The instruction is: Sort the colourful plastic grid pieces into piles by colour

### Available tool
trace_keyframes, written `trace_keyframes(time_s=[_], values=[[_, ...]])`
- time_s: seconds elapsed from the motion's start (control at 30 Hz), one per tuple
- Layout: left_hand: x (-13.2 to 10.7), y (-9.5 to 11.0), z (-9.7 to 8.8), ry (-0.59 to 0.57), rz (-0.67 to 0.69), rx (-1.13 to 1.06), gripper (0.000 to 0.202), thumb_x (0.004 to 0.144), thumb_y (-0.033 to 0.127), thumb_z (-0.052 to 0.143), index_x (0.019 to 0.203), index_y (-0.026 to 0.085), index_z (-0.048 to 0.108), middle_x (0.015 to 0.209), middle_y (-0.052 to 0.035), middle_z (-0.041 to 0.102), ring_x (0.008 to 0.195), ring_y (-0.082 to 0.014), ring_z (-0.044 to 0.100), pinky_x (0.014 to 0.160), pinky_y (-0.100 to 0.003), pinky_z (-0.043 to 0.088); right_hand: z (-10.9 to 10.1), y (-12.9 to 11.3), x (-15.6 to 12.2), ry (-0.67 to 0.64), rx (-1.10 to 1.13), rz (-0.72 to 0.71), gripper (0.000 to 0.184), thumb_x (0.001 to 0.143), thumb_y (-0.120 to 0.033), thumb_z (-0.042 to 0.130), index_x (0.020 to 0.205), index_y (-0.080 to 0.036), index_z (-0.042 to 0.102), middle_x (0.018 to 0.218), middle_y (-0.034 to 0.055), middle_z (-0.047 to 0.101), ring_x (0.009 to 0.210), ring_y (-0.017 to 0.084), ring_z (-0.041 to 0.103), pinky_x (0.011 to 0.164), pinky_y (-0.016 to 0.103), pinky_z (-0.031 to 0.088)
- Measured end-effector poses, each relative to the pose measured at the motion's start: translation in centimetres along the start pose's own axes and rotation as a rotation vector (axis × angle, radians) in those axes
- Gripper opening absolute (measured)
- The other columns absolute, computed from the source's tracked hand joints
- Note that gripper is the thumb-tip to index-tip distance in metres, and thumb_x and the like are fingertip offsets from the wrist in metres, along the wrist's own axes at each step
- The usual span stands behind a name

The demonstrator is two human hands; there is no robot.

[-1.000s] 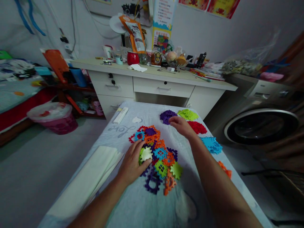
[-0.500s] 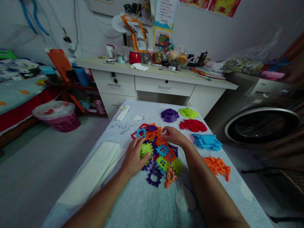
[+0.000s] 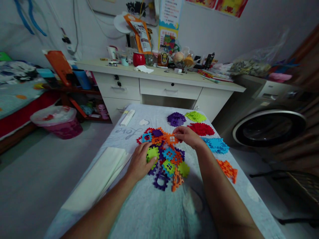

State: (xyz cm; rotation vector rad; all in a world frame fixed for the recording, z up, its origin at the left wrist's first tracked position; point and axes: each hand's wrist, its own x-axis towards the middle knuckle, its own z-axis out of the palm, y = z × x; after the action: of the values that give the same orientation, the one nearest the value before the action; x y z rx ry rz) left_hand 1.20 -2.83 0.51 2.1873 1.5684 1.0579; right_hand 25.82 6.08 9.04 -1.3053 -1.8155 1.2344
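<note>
A mixed heap of toothed plastic building tiles lies on the cloth-covered table (image 3: 139, 212). My right hand (image 3: 188, 136) pinches an orange window tile (image 3: 171, 139) at its right edge, raised at the back of the heap. My left hand (image 3: 140, 162) rests at the heap's left side, thumb and fingers apart around a lime green tile (image 3: 153, 153). Near them lie a blue window tile (image 3: 169, 154), a green window tile (image 3: 168, 168) and a purple frame tile (image 3: 160, 182). Sorted piles sit to the right: purple (image 3: 176, 119), lime (image 3: 195, 116), red (image 3: 201, 129), blue (image 3: 216, 145), orange (image 3: 227, 170).
A folded white cloth (image 3: 97, 179) lies along the table's left side, with a white box (image 3: 128, 118) beyond it. Behind stands a white desk (image 3: 171, 89) crowded with jars and papers. A washing machine (image 3: 269, 113) is at right, a pink bin (image 3: 57, 122) at left.
My right hand has lifted the orange window tile slightly off the heap and shifted a little right. My left hand stays by the green tile. The whole view has shifted slightly.
</note>
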Motion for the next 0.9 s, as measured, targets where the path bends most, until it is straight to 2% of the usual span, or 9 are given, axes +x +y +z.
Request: trace_keyframes(time_s=[0.17, 0.3, 0.47, 0.57, 0.73, 0.9], values=[[0.0, 0.0, 0.0, -0.002, 0.016, -0.013, 0.05, 0.084, 0.031, 0.057, 0.132, 0.02, 0.047, 0.132, -0.0115, 0.052, 0.125, -0.0271, 0.049, 0.107, -0.047, 0.041, -1.0, -0.3, -2.0, 0.099, 0.075, -0.023, 0.021, 0.07, -0.031, 0.063, 0.084, -0.017, 0.057, 0.061, -0.0041, 0.055, 0.052, 0.008, 0.048, 0.049, 0.02, 0.037], [-0.1, -0.1, 0.0, -0.008, 0.017, -0.027, 0.051, 0.085, 0.034, 0.056, 0.133, 0.017, 0.045, 0.135, -0.0132, 0.049, 0.128, -0.0276, 0.047, 0.109, -0.046, 0.039, -3.6, 0.0, -5.2, 0.186, 0.056, -0.021, 0.025, 0.07, -0.035, 0.065, 0.087, -0.017, 0.059, 0.064, -0.0042, 0.054, 0.054, 0.009, 0.048, 0.05, 0.021, 0.037], [-0.1, -0.1, -0.1, 0.02, 0.023, -0.002, 0.053, 0.085, 0.037, 0.057, 0.134, 0.019, 0.045, 0.14, -0.0133, 0.043, 0.133, -0.0297, 0.042, 0.112, -0.049, 0.036, -7.5, 2.0, -10.6, 0.328, -0.034, 0.046, 0.03, 0.07, -0.039, 0.065, 0.089, -0.017, 0.061, 0.065, -0.0034, 0.054, 0.056, 0.009, 0.047, 0.053, 0.022, 0.037], [-0.1, 0.0, -0.2, 0.043, 0.043, 0.045, 0.052, 0.085, 0.04, 0.057, 0.132, 0.019, 0.047, 0.138, -0.0139, 0.044, 0.131, -0.0312, 0.042, 0.112, -0.05, 0.034, -8.8, 3.6, -13.4, 0.382, -0.076, 0.123, 0.033, 0.069, -0.04, 0.065, 0.092, -0.017, 0.061, 0.063, -0.0038, 0.054, 0.055, 0.01, 0.047, 0.053, 0.022, 0.037], [-0.2, -0.1, -0.1, 0.042, 0.055, 0.07, 0.051, 0.085, 0.041, 0.057, 0.131, 0.02, 0.048, 0.137, -0.0127, 0.045, 0.129, -0.0314, 0.043, 0.111, -0.051, 0.035, -8.5, 5.1, -16.3, 0.379, -0.186, 0.197, 0.026, 0.068, -0.038, 0.063, 0.084, -0.018, 0.063, 0.068, -0.0015, 0.059, 0.059, 0.011, 0.051, 0.056, 0.023, 0.041], [-0.3, -0.1, -0.2, 0.033, 0.051, 0.077, 0.051, 0.085, 0.043, 0.055, 0.13, 0.018, 0.048, 0.136, -0.0141, 0.046, 0.128, -0.0322, 0.043, 0.11, -0.052, 0.035, -7.7, 5.7, -17.7, 0.328, -0.222, 0.243, 0.023, 0.069, -0.036, 0.059, 0.082, -0.018, 0.062, 0.063, -0.0032, 0.055, 0.054, 0.01, 0.046, 0.05, 0.022, 0.037]])
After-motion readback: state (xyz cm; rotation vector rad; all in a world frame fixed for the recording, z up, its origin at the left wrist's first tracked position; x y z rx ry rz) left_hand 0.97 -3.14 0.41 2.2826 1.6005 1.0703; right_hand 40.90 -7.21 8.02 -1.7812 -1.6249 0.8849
